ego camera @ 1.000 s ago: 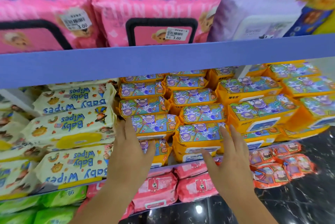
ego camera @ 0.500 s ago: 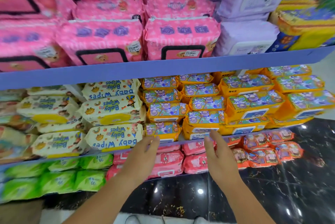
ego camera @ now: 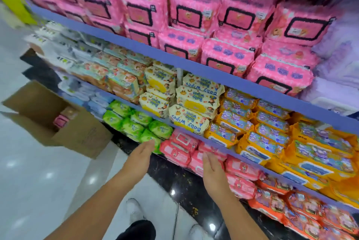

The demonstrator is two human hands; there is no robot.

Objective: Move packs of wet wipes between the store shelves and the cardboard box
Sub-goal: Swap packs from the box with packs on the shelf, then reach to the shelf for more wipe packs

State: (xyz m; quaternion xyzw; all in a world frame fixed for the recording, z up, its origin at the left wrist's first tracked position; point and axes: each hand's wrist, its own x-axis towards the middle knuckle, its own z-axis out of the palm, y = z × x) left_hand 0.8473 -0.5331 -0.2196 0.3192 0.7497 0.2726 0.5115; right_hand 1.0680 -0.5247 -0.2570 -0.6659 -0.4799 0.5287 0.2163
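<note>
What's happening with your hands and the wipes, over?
Open and empty: left hand, right hand. Both at the pink packs, bottom shelf. Open cardboard box on floor, off left. Nothing blocking.

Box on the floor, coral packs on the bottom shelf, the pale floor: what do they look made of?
Box: brown cardboard, matte, with flaps folded open and creased edges.
Coral packs: probably soft plastic film, since they look puffy and wrinkled with a slight sheen. Blur hides finer detail.
Floor: polished tile or stone, glossy, with sharp lamp reflections. I cannot tell which.
</note>
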